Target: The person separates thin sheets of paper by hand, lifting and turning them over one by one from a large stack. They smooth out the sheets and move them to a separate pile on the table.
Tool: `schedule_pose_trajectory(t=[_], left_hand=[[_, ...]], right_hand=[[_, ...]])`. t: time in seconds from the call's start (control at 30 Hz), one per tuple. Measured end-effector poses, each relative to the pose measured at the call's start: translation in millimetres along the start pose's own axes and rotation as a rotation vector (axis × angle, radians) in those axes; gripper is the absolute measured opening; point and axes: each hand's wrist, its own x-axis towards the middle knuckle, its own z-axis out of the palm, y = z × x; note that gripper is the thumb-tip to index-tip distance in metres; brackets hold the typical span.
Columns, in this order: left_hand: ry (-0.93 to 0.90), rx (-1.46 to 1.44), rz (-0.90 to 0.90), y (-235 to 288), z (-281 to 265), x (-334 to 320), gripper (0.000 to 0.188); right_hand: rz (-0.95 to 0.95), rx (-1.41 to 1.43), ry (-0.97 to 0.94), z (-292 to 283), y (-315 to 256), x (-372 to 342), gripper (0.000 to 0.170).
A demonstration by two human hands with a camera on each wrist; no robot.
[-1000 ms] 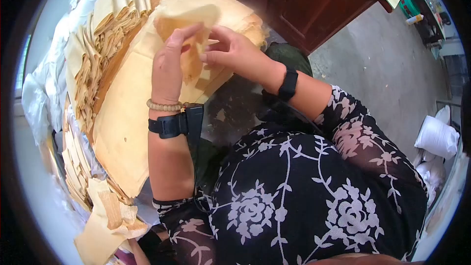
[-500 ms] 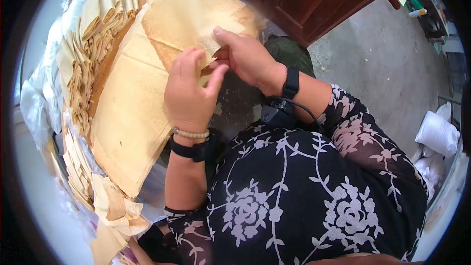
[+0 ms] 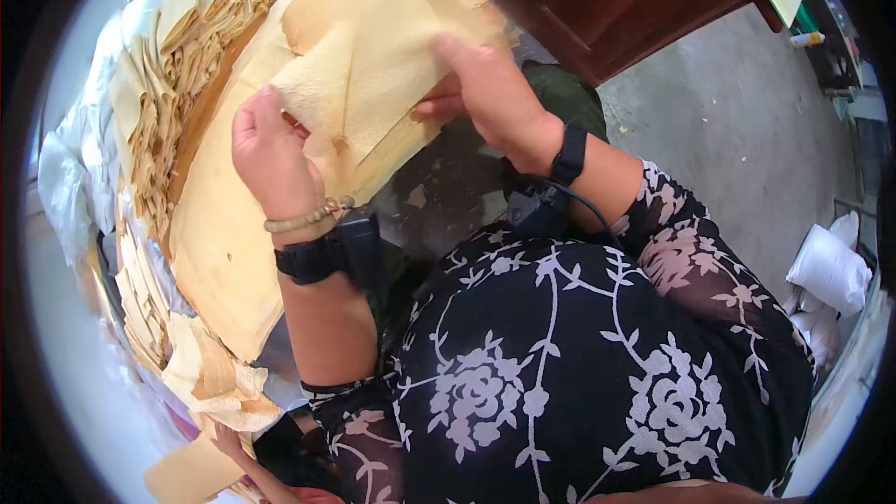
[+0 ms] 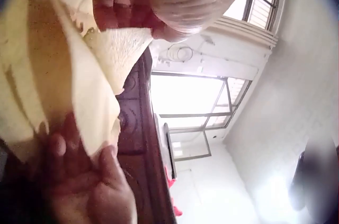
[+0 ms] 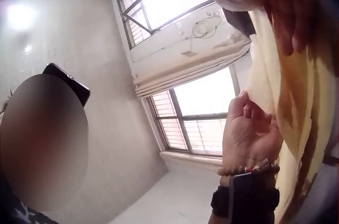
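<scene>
A thin, pale-yellow pancake-like sheet (image 3: 369, 56) spans my two hands, its near part lifted and creased. My left hand (image 3: 275, 159) pinches its left corner between thumb and curled fingers; the right wrist view also shows this left hand (image 5: 251, 136) at the sheet's edge. On the opposite side, my right hand (image 3: 504, 103) grips the edge, thumb above and fingers underneath. The left wrist view shows the right hand (image 4: 98, 192) palm up below the hanging sheet (image 4: 87, 86). Beneath lies a stack of large similar sheets (image 3: 215, 233).
Folded sheets (image 3: 145, 131) stand in a row along the left, beside white plastic wrapping (image 3: 75, 177). At lower left, another person's hand (image 3: 233, 448) is near loose sheet pieces (image 3: 210, 369). A dark red wooden cabinet (image 3: 607, 0) bounds the far side.
The hands, close together earlier, have moved apart. My left hand went left and now pinches a corner, and the sheet is more spread out. The loose pieces at lower left shifted.
</scene>
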Motion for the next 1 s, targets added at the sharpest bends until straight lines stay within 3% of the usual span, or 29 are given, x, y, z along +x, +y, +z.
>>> schedule_pose_trajectory(t=[0.23,0.37,0.47,0.53,0.67,0.73,0.77,0.83,0.93,1.0], left_hand=[[0.264,-0.108,-0.057,10,-58,4,0.021],[0.305,-0.143,-0.025,12,-70,33,0.019],[0.267,-0.04,0.147,23,-93,83,0.026],[0.417,0.631,0.273,61,-97,105,0.029],[0.321,0.456,0.386,90,-129,161,0.037],[0.406,0.902,0.421,111,-135,181,0.044],[0.417,0.901,0.423,126,-131,186,0.044],[0.529,1.263,0.619,162,-117,198,0.052],[0.506,1.424,0.867,208,-92,212,0.057],[0.519,1.565,0.884,238,-94,242,0.057]], right_hand=[[-0.003,0.022,0.002,-2,6,5,0.04],[-0.017,0.007,-0.002,-2,9,8,0.038],[-0.029,0.036,0.066,0,11,10,0.039],[-0.025,0.092,0.082,3,10,9,0.039],[-0.029,0.078,0.107,0,11,11,0.039],[0.009,0.053,0.094,-5,14,14,0.033],[0.009,0.05,0.083,-2,13,13,0.033],[-0.044,0.05,0.131,3,10,10,0.038],[-0.02,0.047,0.112,-8,16,17,0.032],[-0.002,0.077,0.113,-11,17,20,0.032]])
